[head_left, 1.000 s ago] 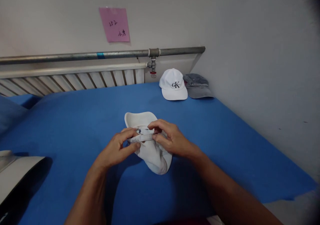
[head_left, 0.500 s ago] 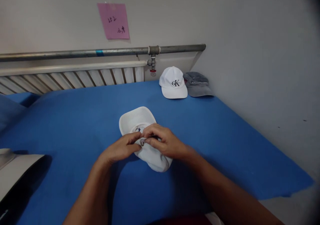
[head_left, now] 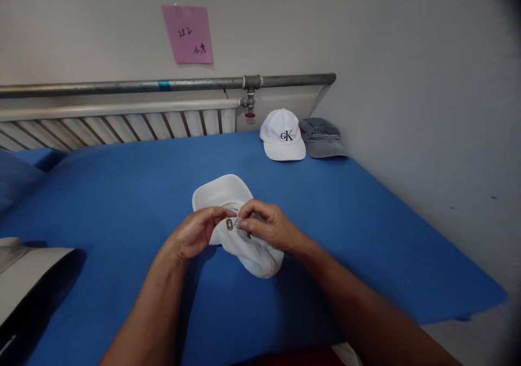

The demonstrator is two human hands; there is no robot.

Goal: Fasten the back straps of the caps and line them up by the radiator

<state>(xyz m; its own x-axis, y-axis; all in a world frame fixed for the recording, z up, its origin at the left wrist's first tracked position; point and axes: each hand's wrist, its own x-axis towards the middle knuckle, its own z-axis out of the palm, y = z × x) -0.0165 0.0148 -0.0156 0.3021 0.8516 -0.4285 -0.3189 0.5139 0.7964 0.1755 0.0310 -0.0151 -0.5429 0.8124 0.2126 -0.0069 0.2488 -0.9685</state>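
Pinching white cap at centre of blue bed: left hand and right hand meet over rear strap, fingertips clamped either side of small metal buckle. Cap lies crown toward person, brim pointing to 12 o'clock. At 1 o'clock, near wall, second white cap with dark logo, grey cap just beside it. Pink note on wall at 11 o'clock, above metal pipe and radiator.
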